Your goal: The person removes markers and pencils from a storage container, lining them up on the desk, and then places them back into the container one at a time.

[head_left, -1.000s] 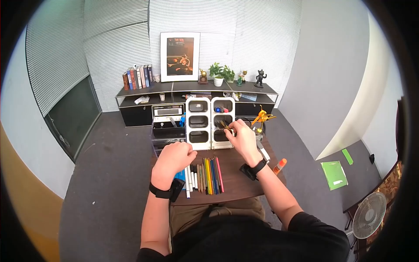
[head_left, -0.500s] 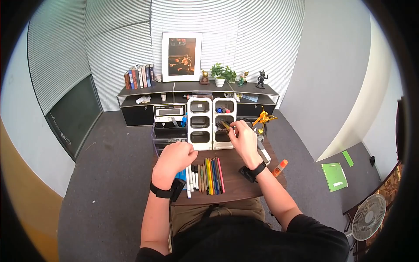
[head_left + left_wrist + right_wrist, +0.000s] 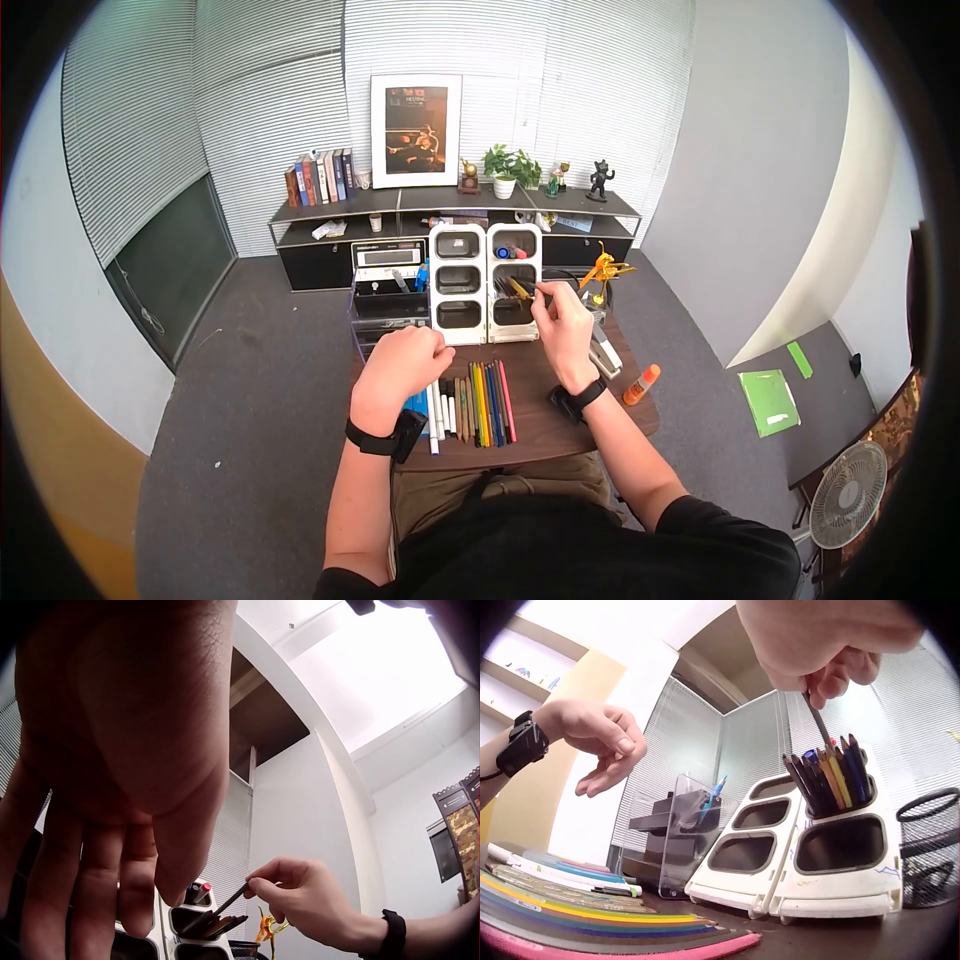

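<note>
In the right wrist view, my right hand (image 3: 832, 645) pinches a dark pencil (image 3: 816, 716) near its upper end. The pencil slants down to a bunch of coloured pencils (image 3: 838, 780) standing in the middle compartment of the right-hand white organizer (image 3: 840, 908). In the head view, my left hand (image 3: 400, 362) hangs in front of the left-hand organizer (image 3: 458, 337), above a row of pencils and pens (image 3: 487, 405) on the table. Its fingers are loosely bent in the left wrist view and hold nothing.
Markers (image 3: 510, 253) stand in the right organizer's top compartment. Left of the organizers is a clear plastic desk rack (image 3: 676, 847). A black mesh cup (image 3: 930, 851) stands to the right, with a gold figurine (image 3: 603, 270), a stapler (image 3: 606, 355) and an orange glue stick (image 3: 642, 384) nearby.
My right hand has shifted a little right and lower, away from the middle compartment, the pencil still between its fingers. The left hand has hardly moved.
</note>
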`<state>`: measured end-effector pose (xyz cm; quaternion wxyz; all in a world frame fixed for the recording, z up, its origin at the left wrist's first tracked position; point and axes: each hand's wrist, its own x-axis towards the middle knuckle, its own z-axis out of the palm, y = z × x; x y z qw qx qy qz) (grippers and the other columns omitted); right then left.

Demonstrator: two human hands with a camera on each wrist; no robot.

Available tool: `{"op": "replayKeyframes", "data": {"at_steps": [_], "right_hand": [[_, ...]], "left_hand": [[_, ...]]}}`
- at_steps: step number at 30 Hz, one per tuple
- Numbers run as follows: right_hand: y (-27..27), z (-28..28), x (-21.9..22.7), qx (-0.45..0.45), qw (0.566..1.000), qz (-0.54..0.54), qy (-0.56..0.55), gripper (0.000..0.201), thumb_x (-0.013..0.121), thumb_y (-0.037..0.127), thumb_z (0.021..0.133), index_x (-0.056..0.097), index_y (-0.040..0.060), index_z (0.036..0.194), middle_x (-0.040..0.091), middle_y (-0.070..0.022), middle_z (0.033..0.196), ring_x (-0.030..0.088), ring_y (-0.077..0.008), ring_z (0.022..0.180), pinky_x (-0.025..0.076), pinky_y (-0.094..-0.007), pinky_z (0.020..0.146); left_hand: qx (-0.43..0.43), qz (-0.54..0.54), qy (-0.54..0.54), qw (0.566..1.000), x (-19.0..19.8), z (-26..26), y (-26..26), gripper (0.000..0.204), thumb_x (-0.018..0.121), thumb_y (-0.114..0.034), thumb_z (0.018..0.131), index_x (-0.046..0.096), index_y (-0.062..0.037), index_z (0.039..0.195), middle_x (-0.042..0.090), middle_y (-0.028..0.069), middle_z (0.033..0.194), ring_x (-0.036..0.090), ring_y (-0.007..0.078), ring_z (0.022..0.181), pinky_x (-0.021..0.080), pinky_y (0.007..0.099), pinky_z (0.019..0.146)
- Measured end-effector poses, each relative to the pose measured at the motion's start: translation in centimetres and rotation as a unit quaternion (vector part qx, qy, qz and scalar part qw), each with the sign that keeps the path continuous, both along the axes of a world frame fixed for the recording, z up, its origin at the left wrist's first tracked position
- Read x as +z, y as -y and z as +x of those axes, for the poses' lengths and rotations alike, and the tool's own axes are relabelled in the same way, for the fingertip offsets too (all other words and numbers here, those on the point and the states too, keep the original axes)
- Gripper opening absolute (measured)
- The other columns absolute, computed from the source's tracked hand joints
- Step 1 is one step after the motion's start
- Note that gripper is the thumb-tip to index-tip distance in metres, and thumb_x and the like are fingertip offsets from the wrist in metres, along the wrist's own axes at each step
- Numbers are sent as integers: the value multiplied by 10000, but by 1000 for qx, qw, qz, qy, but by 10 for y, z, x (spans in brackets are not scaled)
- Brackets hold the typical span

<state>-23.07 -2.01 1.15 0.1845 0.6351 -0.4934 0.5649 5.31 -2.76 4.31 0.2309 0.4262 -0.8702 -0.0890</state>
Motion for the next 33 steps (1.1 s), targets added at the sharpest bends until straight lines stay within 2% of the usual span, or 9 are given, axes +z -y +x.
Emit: {"op": "replayKeyframes", "data": {"at_steps": [7, 9, 22, 25, 27, 29, 31, 32, 33], "right_hand": [[12, -4, -1, -5, 998, 36, -47, 135, 762, 51, 971, 744, 38, 1104, 724, -87, 1018, 723, -309, 734, 581, -428, 639], [11, -4, -3, -34, 995, 61, -68, 120, 757, 68, 970, 754, 43, 1087, 704, -80, 1060, 735, -331, 786, 592, -453, 667], [0, 0, 3, -27, 995, 80, -57, 134, 734, 87, 994, 748, 32, 1114, 692, -96, 1088, 728, -344, 772, 591, -456, 677], [-15, 5, 1, -17, 996, 86, -20, 133, 725, 87, 997, 743, 35, 1119, 696, -106, 1082, 728, -347, 769, 589, -454, 676], [-29, 9, -5, 15, 992, 126, 1, 125, 718, 81, 1000, 740, 43, 1117, 697, -119, 1062, 725, -348, 761, 588, -452, 674], [-40, 9, -16, 56, 983, 171, -31, 120, 718, 110, 996, 744, 68, 1105, 734, -134, 991, 748, -358, 826, 598, -456, 714], [-45, 3, -25, 126, 954, 247, -111, 146, 717, 140, 996, 752, 80, 1124, 761, -140, 971, 759, -369, 875, 607, -477, 767], [-49, -1, -27, 154, 908, 380, -88, 183, 731, 171, 994, 755, 87, 1154, 781, -133, 970, 763, -371, 913, 610, -495, 816], [-49, -2, -33, 153, 908, 381, -84, 183, 731, 171, 994, 755, 87, 1154, 781, -133, 970, 763, -371, 913, 610, -495, 816]], "left_hand": [[7, 9, -8, 1000, 1, 2, 0, 368, 670, -321, 1026, 747, -31, 812, 720, 124, 665, 753, 320, 680, 597, 438, 733], [4, 8, -7, 1000, 0, 3, 2, 373, 667, -322, 1029, 744, -31, 808, 721, 122, 664, 753, 314, 670, 598, 435, 729], [3, 10, 5, 1000, 4, 1, -2, 382, 653, -328, 1036, 744, -34, 810, 719, 118, 657, 758, 299, 663, 597, 426, 712], [3, 9, 3, 1000, 4, 1, -1, 382, 653, -327, 1035, 737, -33, 806, 719, 119, 658, 759, 300, 665, 597, 428, 713], [3, 12, 2, 1000, 5, 0, -2, 382, 655, -325, 1034, 732, -33, 801, 719, 120, 658, 759, 303, 667, 597, 429, 715], [11, 47, 2, 999, 11, -1, -6, 317, 687, -281, 990, 799, -14, 861, 774, 220, 848, 771, 417, 869, 620, 505, 827], [11, 45, 6, 999, 11, -2, -7, 322, 686, -285, 990, 797, -12, 860, 772, 222, 846, 770, 419, 864, 620, 505, 824], [10, 42, 9, 999, 11, -3, -7, 328, 685, -290, 990, 796, -10, 860, 771, 224, 843, 769, 421, 859, 620, 506, 821], [8, 42, 12, 999, 11, -4, -7, 328, 685, -290, 990, 796, -10, 860, 771, 224, 843, 769, 421, 859, 620, 506, 821]]}}
